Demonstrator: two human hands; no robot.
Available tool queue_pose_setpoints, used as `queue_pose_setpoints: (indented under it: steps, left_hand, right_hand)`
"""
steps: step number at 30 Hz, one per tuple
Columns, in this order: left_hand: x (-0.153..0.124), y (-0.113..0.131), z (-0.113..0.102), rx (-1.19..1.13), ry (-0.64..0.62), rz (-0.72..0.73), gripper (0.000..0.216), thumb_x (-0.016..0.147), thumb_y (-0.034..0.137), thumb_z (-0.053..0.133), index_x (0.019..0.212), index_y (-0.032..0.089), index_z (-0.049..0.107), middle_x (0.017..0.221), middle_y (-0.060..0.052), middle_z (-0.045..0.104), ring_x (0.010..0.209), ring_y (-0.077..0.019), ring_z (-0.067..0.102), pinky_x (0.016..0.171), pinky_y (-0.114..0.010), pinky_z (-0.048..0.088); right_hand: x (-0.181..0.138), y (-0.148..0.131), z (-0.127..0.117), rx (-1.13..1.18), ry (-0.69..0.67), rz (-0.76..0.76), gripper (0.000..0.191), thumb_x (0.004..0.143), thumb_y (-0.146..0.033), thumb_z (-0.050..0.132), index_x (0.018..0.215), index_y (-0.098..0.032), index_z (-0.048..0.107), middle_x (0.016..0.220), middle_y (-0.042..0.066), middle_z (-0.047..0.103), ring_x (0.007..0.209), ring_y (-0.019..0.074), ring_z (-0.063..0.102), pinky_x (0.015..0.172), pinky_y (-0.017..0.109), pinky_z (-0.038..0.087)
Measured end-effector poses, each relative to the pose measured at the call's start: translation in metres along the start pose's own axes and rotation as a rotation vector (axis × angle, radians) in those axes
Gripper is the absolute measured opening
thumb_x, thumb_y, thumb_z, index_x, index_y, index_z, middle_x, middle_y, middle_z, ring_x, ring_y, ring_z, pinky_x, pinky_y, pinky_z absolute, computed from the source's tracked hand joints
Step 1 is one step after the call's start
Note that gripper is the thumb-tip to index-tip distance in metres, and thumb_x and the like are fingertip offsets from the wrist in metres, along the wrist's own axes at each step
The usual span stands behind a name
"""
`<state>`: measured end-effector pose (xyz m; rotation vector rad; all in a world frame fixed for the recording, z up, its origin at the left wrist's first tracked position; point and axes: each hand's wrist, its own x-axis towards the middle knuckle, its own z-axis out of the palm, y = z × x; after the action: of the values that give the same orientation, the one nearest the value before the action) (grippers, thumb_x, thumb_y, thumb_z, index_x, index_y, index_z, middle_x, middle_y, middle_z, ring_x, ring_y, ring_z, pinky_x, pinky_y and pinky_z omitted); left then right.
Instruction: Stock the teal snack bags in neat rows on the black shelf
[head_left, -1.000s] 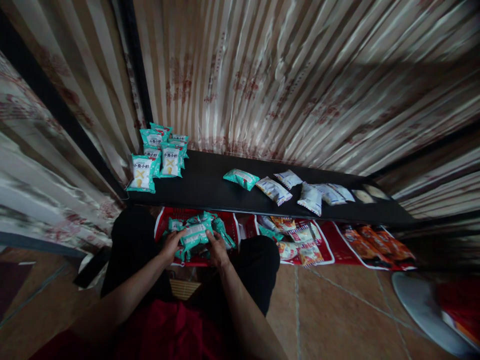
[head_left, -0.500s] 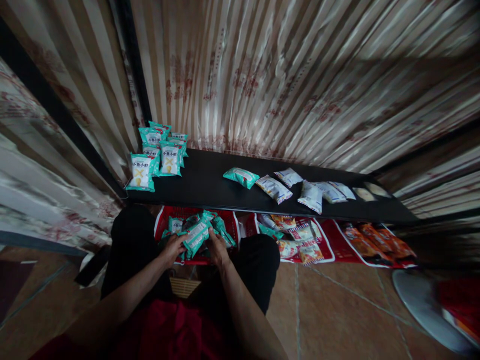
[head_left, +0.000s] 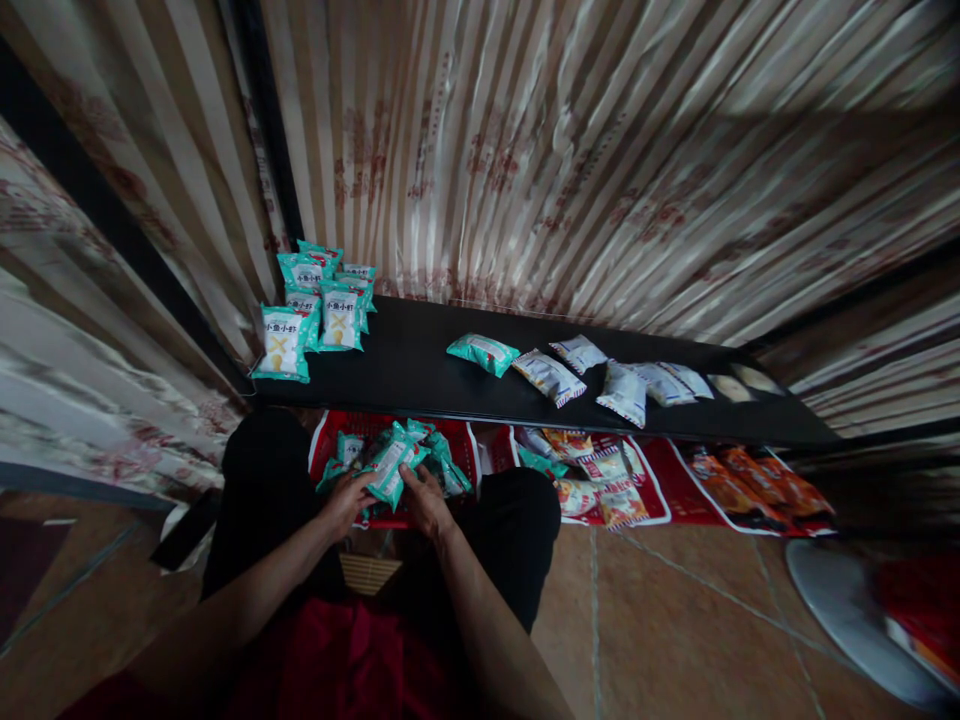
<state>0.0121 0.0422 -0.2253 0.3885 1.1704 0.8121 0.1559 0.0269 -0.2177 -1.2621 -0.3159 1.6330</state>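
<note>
Between my two hands is a teal and white snack bag [head_left: 388, 466], tilted above the red basket [head_left: 318, 440]. My left hand [head_left: 351, 498] grips its left edge, fingers closed. At its lower right side, the fingers of my right hand [head_left: 426, 500] press against the bag. More teal snack bags [head_left: 448, 468] lie loose in the basket beneath. On the black shelf's left end, several matching bags [head_left: 282, 342] stand upright in rows. One teal bag [head_left: 484, 354] lies flat near the shelf's middle.
White striped snack bags [head_left: 549, 376] lie along the right part of the black shelf [head_left: 405, 375]. Below it, a second red basket [head_left: 660, 510] holds mixed bags, and orange packets [head_left: 750, 485] sit further right. A patterned curtain [head_left: 480, 150] hangs behind. A grey-white rounded object [head_left: 840, 610] stands lower right.
The held snack bag has turned more upright between my hands. My right hand has shifted left along the bag. The bags on the shelf have stayed in place.
</note>
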Motion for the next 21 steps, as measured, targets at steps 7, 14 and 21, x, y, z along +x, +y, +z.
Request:
queue_pose_setpoints:
  steps: [7, 14, 21]
  left_hand:
    - [0.011, -0.014, -0.006, 0.281, 0.081, 0.164, 0.030, 0.067, 0.032, 0.066, 0.090, 0.014, 0.058, 0.088, -0.010, 0.068, 0.082, -0.0243, 0.067, 0.072, -0.039, 0.055]
    - [0.010, -0.010, -0.011, 0.688, 0.137, 0.621, 0.033, 0.068, 0.018, 0.058, 0.101, 0.018, 0.059, 0.102, -0.009, 0.062, 0.102, -0.0247, 0.058, 0.094, -0.044, 0.044]
    - [0.000, -0.013, -0.010, 1.255, -0.064, 1.146, 0.044, 0.080, 0.009, 0.036, 0.118, 0.017, 0.056, 0.132, -0.011, 0.050, 0.126, -0.0251, 0.042, 0.105, -0.046, 0.036]
  right_hand:
    - [0.003, 0.001, -0.003, -0.003, 0.076, -0.044, 0.060, 0.050, -0.037, 0.084, 0.103, -0.019, 0.060, 0.086, 0.003, 0.071, 0.088, 0.0223, 0.066, 0.079, 0.033, 0.051]
    - [0.004, 0.005, -0.003, -0.071, 0.088, -0.062, 0.058, 0.049, -0.034, 0.082, 0.101, -0.018, 0.061, 0.082, 0.003, 0.070, 0.082, 0.0219, 0.066, 0.076, 0.033, 0.051]
    - [0.000, 0.004, 0.000, -0.191, 0.092, -0.100, 0.059, 0.051, -0.043, 0.080, 0.101, -0.016, 0.062, 0.081, 0.004, 0.070, 0.074, 0.0208, 0.066, 0.072, 0.032, 0.051]
